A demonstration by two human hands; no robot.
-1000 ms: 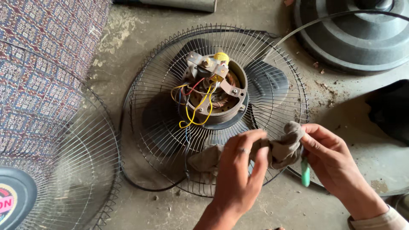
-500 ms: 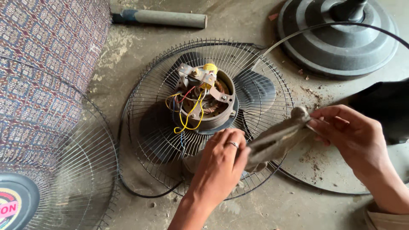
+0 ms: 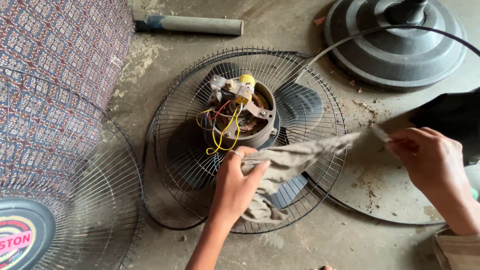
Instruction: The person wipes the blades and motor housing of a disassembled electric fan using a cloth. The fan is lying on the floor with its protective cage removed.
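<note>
A dirty beige cloth (image 3: pixel 300 157) is stretched between both hands over a fan's rear wire guard (image 3: pixel 172 125). My left hand (image 3: pixel 237 187) grips one bunched end, just below the exposed fan motor (image 3: pixel 242 117) with its yellow and red wires. My right hand (image 3: pixel 427 162) pinches the other end at the right, above the concrete floor. Dark fan blades (image 3: pixel 300 105) lie under the guard.
A front fan guard (image 3: pixel 75 200) with a round centre badge lies at the lower left beside a patterned fabric (image 3: pixel 55 60). A grey tube (image 3: pixel 200 24) lies at the top. A round grey fan base (image 3: pixel 400 45) stands at the top right. A dark object (image 3: pixel 452 117) sits right.
The cloth was bunched between both hands; my right hand has pulled its end out to the right, stretching it flat. My left hand moved up toward the motor.
</note>
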